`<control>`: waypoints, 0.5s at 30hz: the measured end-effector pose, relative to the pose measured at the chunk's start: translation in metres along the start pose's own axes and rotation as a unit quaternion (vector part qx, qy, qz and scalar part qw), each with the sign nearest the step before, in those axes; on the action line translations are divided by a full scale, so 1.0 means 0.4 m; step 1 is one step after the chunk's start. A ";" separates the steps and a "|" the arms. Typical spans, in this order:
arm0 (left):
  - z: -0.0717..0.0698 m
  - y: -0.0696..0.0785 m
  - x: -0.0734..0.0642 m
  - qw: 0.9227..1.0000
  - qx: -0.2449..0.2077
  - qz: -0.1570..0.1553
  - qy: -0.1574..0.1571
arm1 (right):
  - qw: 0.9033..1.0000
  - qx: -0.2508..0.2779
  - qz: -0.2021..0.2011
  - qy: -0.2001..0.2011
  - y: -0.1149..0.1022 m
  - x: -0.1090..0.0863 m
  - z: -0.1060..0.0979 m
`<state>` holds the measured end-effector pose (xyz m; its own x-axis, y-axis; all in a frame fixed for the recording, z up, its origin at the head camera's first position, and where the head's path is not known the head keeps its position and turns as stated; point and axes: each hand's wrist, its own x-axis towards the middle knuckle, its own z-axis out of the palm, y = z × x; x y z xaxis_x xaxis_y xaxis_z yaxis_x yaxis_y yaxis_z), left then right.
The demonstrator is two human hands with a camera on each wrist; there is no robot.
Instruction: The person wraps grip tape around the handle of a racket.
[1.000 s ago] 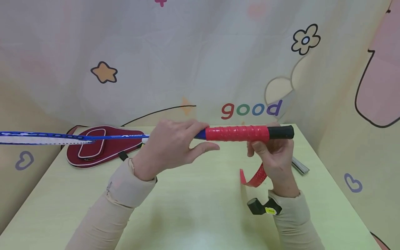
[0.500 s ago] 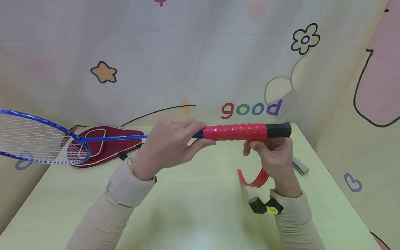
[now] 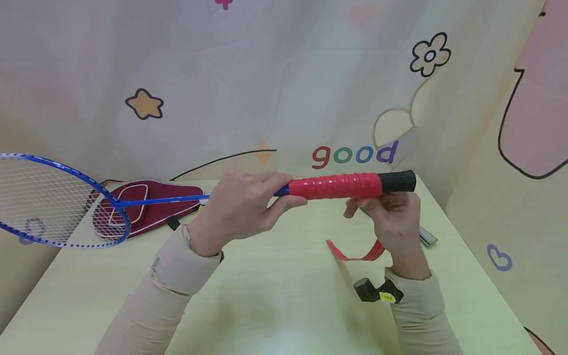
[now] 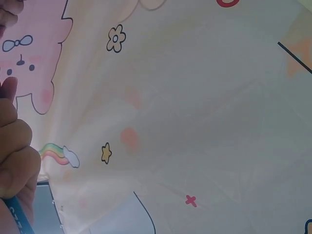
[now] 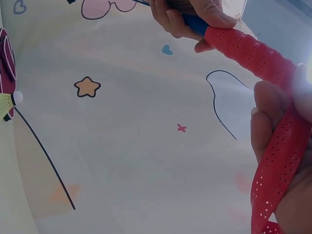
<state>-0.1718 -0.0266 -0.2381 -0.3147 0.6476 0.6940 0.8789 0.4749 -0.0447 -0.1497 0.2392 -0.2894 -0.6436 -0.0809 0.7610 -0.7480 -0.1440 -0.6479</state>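
Observation:
A blue badminton racket (image 3: 159, 200) lies sideways above the table, its strung head at the far left. My left hand (image 3: 241, 207) grips it around the shaft and the blue cone. Red perforated grip tape (image 3: 335, 186) winds around the handle, and the black butt end (image 3: 398, 181) shows beyond it. Under the handle, my right hand (image 3: 397, 227) pinches the tape where it leaves the last turn. A loose tail (image 3: 355, 257) curls down below that hand. In the right wrist view the tape's strip (image 5: 280, 165) runs across the right fingers.
A maroon racket bag (image 3: 177, 190) lies at the back left of the table, behind the racket. The right wrist view shows a yellow shuttlecock (image 5: 7, 101) beside it. A flat grey strip (image 3: 427, 237) lies right of my right hand. A printed curtain (image 3: 266, 74) hangs behind.
The racket has turned about its length, so its head goes from edge-on to showing its strings. The tape's loose tail has swung left. Both hands stay nearly in place.

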 end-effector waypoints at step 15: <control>-0.003 -0.013 -0.003 1.000 0.013 -0.012 -0.002 | 0.997 -0.015 0.020 -0.074 -0.006 -0.004 -0.017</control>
<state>-0.1755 -0.0306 -0.2379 -0.3378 0.6379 0.6921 0.8609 0.5066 -0.0467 -0.1480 0.2465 -0.2895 -0.6440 -0.2318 0.7290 -0.7276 -0.1087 -0.6773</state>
